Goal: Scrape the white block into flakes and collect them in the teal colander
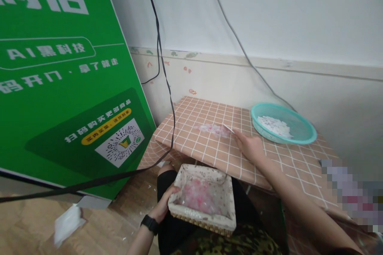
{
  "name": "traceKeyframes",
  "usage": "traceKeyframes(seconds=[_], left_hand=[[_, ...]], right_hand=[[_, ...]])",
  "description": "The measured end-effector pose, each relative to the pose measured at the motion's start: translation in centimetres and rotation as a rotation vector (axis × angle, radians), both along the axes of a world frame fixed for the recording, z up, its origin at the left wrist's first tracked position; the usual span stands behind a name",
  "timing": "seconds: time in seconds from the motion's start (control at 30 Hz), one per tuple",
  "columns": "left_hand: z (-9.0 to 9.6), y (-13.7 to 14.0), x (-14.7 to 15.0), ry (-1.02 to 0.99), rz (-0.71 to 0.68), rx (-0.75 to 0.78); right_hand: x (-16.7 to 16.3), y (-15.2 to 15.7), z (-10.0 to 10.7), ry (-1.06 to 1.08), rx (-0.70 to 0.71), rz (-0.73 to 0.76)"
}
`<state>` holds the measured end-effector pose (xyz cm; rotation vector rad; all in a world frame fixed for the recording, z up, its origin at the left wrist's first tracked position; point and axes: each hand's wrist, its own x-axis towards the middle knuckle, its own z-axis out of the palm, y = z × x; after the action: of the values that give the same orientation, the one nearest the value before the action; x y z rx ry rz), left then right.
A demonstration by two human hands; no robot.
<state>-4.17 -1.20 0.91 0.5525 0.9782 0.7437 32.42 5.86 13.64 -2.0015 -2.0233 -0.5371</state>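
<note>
My left hand [168, 201] grips the left side of a cloth-lined wicker basket [206, 219]. The basket rests tilted on my lap and holds a heap of pink and clear packets [199, 195], too blurred to name exactly. Over the table, my right hand [249, 145] pinches a small flat white piece [228, 128], possibly a card. Its far end is beside a low spread of similar pink and clear packets [213, 129]. To the right of that hand stands a turquoise plastic colander [305, 131] with many small white pieces [274, 126] in it.
A brown checked cloth covers the table [191, 111], which meets the wall behind. A black cable [158, 40] hangs down across the table's left corner. At left stands a large green sign [60, 119]. A white plastic bag [68, 223] lies on the floor.
</note>
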Motion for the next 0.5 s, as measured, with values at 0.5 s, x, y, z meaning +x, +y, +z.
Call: traceKeyframes(seconds=[0.5], left_hand=[[-1.5,0.7,0.1,-0.033,0.019,0.061]], right_hand=[[-11.9,6.9,3.9,0.581,0.029,0.36]])
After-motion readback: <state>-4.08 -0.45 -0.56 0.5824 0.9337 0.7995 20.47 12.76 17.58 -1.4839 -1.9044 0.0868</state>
